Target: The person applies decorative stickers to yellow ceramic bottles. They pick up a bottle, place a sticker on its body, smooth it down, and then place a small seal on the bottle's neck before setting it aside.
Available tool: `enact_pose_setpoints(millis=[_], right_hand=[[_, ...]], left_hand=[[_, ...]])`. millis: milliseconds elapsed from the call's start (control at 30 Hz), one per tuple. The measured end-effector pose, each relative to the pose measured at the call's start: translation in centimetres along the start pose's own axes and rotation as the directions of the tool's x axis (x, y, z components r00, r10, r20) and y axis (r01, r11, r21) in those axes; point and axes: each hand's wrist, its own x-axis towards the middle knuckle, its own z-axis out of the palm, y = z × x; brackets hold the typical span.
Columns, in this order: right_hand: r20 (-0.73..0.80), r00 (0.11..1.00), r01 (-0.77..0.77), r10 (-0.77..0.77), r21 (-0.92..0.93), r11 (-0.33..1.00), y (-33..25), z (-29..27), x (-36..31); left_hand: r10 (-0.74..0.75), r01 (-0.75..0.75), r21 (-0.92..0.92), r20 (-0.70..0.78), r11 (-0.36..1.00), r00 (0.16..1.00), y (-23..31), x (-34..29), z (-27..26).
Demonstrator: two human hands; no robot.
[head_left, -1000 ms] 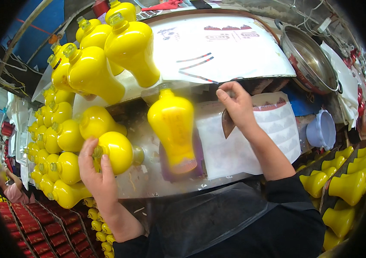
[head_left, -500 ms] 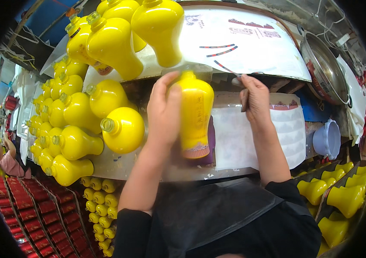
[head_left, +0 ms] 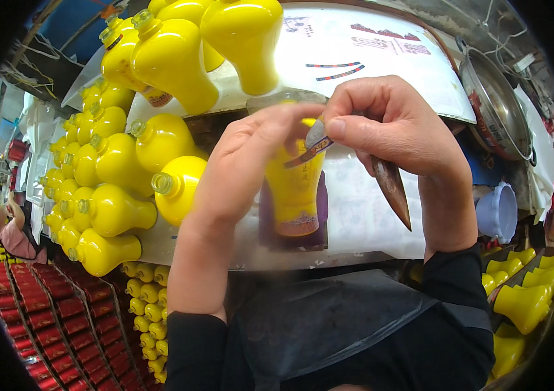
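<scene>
A yellow vase-shaped bottle (head_left: pixel 290 202) lies on a dark purple pad (head_left: pixel 267 221), its mouth pointing away from me. My left hand (head_left: pixel 234 159) is over the bottle's left side and neck, fingers stretched out and partly blurred. My right hand (head_left: pixel 394 127) pinches a small tool (head_left: pixel 391 189) with a pointed brown wooden handle and a rounded grey tip. A narrow dark patterned decal strip (head_left: pixel 309 154) hangs at that tip, above the bottle's upper part. The fingers of my left hand are close to the strip; whether they touch it cannot be made out.
Two more strips (head_left: pixel 341 70) lie on the white sheet (head_left: pixel 329 39) behind. Yellow bottles (head_left: pixel 117 208) crowd the left, and others (head_left: pixel 179 65) stand neck up at the back. A metal pan (head_left: pixel 498 98) and a light purple bucket (head_left: pixel 498 212) are at right. Red boxes (head_left: pixel 62 313) fill the lower left.
My right hand has come from the white sheet to above the bottle, bringing one strip on the tool's tip. My left hand has turned inward, its fingers now reaching over the bottle's neck.
</scene>
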Motion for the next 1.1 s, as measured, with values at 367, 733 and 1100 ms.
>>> enact_pose_setpoints(millis=[367, 733, 1100], right_hand=[[-0.344, 0.923, -0.161, 0.173, 0.063, 0.985, 7.0, 1.3, 1.2], [-0.478, 0.867, -0.155, 0.143, 0.015, 0.988, 11.1, 3.7, 2.6], [-0.483, 0.875, 0.003, 0.033, 0.073, 0.997, 6.7, 4.6, -1.4]], left_hand=[[-0.098, 0.207, 0.27, -0.367, 0.94, 0.925, -1.6, 1.5, -2.2], [-0.142, 0.262, 0.168, -0.514, 0.95, 0.846, -4.9, 3.3, -1.7], [-0.055, 0.101, 0.1, -0.389, 0.99, 0.92, -1.9, -0.9, -0.5]])
